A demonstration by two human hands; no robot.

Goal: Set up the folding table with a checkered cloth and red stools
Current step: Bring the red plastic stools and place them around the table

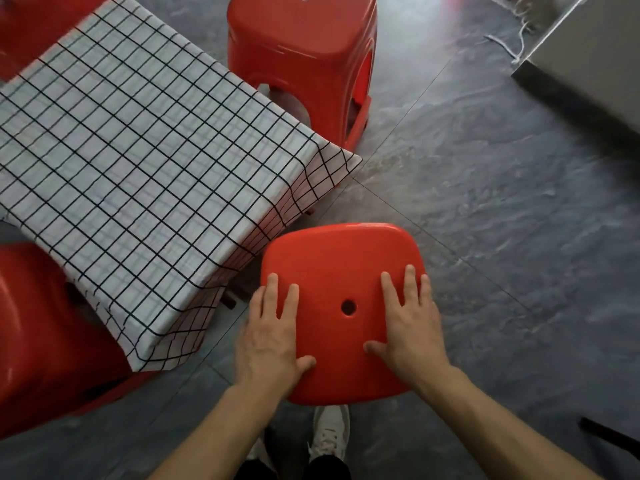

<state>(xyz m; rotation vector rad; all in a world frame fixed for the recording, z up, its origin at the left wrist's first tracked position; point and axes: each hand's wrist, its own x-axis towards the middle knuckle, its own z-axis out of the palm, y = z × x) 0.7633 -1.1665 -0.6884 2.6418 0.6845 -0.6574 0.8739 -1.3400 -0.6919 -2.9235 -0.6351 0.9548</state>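
A white cloth with a black grid point(138, 174) covers the low folding table and hangs over its near corner. Right below me stands a red stool point(341, 265) with a small hole in its seat. My left hand point(273, 337) lies flat on the seat's left side, thumb over the near edge. My right hand point(412, 327) lies flat on its right side, fingers spread. A second red stool point(304, 46) stands at the table's far side. A third red stool point(41, 341) sits at the near left, partly under the cloth's edge. More red shows at the top left corner point(38, 26).
Grey stone-patterned floor tiles point(485, 202) spread to the right. A grey box-like object point(588, 64) with white cords beside it stands at the top right. My white shoe point(330, 434) shows under the stool. A dark object point(609, 436) pokes in at the lower right edge.
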